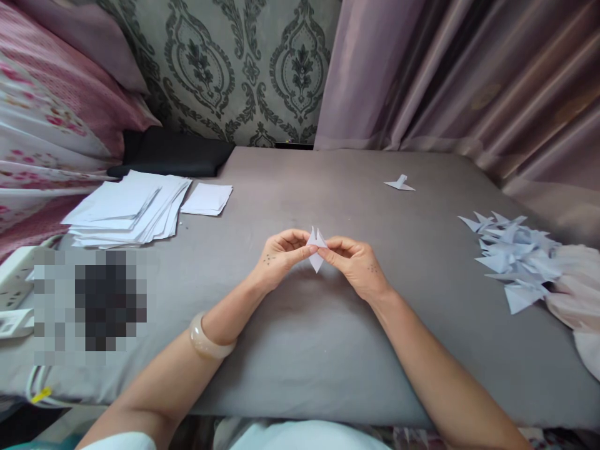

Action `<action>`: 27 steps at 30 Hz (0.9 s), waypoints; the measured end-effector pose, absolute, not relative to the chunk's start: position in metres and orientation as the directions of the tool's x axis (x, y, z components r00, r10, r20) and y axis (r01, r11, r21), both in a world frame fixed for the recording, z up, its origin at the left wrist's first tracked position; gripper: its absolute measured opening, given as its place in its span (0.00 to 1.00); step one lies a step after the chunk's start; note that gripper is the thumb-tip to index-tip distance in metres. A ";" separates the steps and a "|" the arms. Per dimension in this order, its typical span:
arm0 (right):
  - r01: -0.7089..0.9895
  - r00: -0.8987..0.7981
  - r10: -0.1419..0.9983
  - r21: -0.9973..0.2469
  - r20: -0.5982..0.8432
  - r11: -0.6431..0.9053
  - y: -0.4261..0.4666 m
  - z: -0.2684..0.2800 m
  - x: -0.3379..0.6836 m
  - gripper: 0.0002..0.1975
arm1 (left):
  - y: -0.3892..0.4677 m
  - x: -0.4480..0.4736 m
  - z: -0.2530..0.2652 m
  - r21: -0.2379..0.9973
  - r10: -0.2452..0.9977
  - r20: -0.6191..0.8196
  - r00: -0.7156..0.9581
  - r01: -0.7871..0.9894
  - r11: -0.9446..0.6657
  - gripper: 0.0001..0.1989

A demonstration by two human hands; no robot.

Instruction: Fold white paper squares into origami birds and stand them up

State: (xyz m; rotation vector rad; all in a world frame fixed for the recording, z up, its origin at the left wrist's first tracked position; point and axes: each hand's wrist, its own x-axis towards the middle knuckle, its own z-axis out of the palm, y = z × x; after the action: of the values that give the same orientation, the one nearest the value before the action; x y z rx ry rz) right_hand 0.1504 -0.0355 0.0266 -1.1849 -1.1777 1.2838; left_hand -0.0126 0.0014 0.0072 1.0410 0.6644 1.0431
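A small white folded paper (317, 260) is held up above the middle of the grey-covered table. It has two narrow points at the top and one wider point at the bottom. My left hand (282, 253) pinches its left side, thumb across the front. On the right side, my right hand (352, 259) grips it the same way, and the two thumb tips nearly meet at its centre. The fingers behind the paper are partly hidden. A pale bangle (209, 340) circles my left forearm.
Stacked white paper sheets (126, 209) and a smaller square stack (207, 199) lie at the left. A heap of folded paper birds (520, 250) is at the right, beside pale cloth (579, 287). One folded paper bird (400, 183) lies farther back. A power strip (16, 275) sits left.
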 end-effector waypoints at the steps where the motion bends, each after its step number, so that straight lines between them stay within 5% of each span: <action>1: -0.052 -0.039 0.999 -0.998 -0.038 -0.040 -0.035 0.026 0.151 0.10 | 0.001 -0.012 0.007 0.918 0.920 0.019 0.391 -0.372 0.139 0.09; 13: -0.328 0.011 0.983 -0.930 -0.181 -0.167 -0.024 0.003 0.155 0.11 | -0.005 -0.001 0.011 0.885 0.924 -0.022 0.381 -0.422 0.195 0.16; 27: -0.289 -0.004 0.985 -0.943 -0.173 -0.167 -0.027 0.005 0.151 0.07 | -0.005 -0.005 0.014 0.940 0.957 -0.060 0.285 -0.305 0.150 0.12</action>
State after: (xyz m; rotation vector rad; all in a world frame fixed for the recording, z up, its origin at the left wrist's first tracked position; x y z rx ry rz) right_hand 0.1515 -0.0273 0.0048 -1.1190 -0.8873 1.4418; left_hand -0.0053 -0.0053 0.0138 1.0102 0.8226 1.0705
